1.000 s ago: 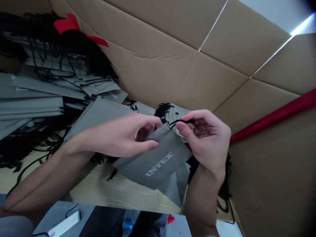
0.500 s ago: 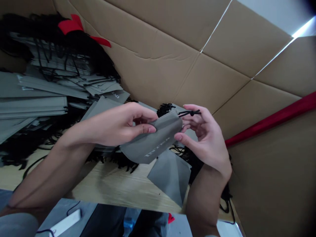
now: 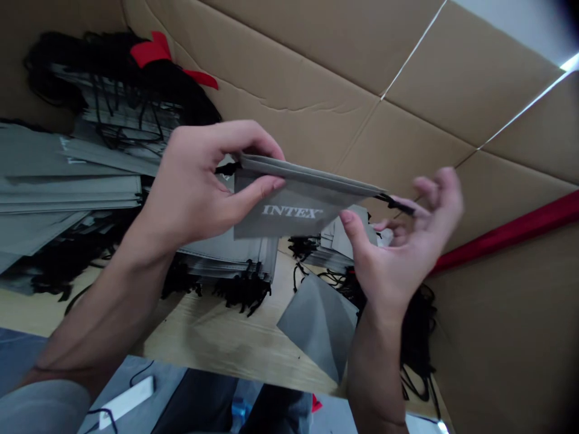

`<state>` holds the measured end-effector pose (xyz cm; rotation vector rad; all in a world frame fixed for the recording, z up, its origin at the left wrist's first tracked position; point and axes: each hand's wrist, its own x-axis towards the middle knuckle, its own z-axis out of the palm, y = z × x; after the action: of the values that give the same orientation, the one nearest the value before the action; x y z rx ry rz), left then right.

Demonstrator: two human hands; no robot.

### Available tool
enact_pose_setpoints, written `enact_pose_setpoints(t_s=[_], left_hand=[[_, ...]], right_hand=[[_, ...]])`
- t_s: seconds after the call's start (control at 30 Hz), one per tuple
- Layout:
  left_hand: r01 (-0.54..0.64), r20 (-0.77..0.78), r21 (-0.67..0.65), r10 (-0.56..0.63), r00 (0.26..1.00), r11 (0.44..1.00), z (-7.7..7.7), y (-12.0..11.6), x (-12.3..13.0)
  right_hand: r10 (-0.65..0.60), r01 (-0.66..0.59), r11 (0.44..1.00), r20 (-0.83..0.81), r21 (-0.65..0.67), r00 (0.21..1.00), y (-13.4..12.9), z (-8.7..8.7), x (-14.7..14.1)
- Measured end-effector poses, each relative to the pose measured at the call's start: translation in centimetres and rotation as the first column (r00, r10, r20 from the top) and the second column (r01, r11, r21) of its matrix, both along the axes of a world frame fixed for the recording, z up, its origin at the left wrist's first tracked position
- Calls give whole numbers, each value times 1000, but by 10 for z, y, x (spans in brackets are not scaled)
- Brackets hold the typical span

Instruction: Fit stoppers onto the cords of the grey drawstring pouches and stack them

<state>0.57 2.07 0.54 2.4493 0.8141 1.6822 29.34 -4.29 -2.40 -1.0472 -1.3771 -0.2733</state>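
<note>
Head view, items as seen.

1. Grey drawstring pouch (image 3: 294,208), white "INTEX" print facing the camera. Held up in the air over the wooden table (image 3: 217,337), mid-scene, its top hem stretched out level. Half a second ago it sat lower and slanted, with the print tilted; it has since been raised and pulled out wide.

2. Left hand (image 3: 199,181). Thumb and fingers pinched on the pouch's left top corner. It has risen from mid-height to the upper left-centre.

3. Right hand (image 3: 402,247). Fingers spread and blurred with motion, palm turned in; the black drawstring (image 3: 398,206) at the pouch's right end lies across the fingertips. Whether it is gripped I cannot tell. This hand has shifted right.

4. Loose grey pouch (image 3: 321,322), flat on the table, near, under the right hand.

5. Stack of grey pouches (image 3: 226,259), below the held one, black cords hanging at its near edge.

6. Larger piles of grey pouches (image 3: 67,187), far left, tangled in black cord.

7. Cardboard wall (image 3: 339,84), behind everything; red strip (image 3: 511,226) along it at right.
</note>
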Motion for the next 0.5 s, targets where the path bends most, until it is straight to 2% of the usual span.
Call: enact_pose_setpoints(t_s=[0.07,0.1,0.2,0.27,0.33,0.4,0.5], left_hand=[[37,44,98,-41,998,994,1,-6,2],[59,39,138,-65,997,989,1,-9,3],[123,-38,273,-117,992,954,2,-18,6],[121,-63,320,-107,992,940,4,-24,7],[61,-65,285,-44,997,957,7,-29,4],[-32,-88,182,48,995,983,11,-31,-6],[-177,-165,6,176,970,984,13,-22,-31]], right_hand=[[-105,98,992,83,83,991,-6,-1,-15],[-111,98,991,157,91,981,-9,-1,-21],[-22,9,999,344,41,939,-15,-3,-28],[46,-50,999,364,2,930,-15,-4,-26],[68,-69,998,310,-8,948,-11,-5,-23],[68,-68,998,211,-8,975,-4,-5,-19],[175,-173,975,5,-140,984,14,-9,-15]])
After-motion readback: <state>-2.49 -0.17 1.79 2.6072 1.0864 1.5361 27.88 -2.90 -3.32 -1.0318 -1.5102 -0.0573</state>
